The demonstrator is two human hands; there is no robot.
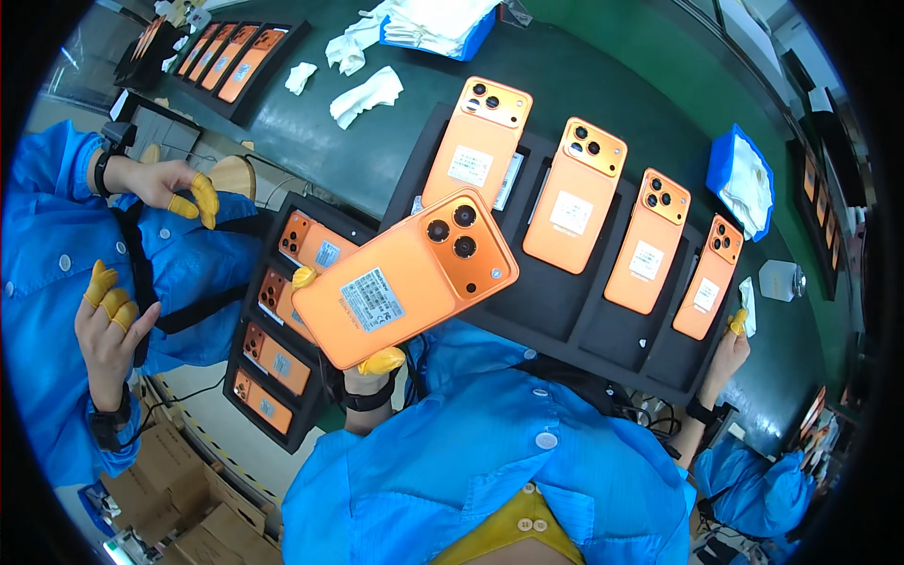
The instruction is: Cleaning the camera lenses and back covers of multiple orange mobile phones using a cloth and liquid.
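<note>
An orange phone, back side up with a white label and several camera lenses, is in my left hand. Yellow finger covers show at two of the phone's edges, and the phone hides most of that hand. At the right end of a black tray, my right hand pinches a white cloth with yellow-covered fingertips. Several orange phones lie back up on this tray, among them one phone in the middle and another phone nearest my right hand.
On my left, a co-worker's bare-palmed hands hover near a second black tray of phones. Blue bins of white cloths stand on the green table. A third phone tray lies far left. Cardboard boxes sit below.
</note>
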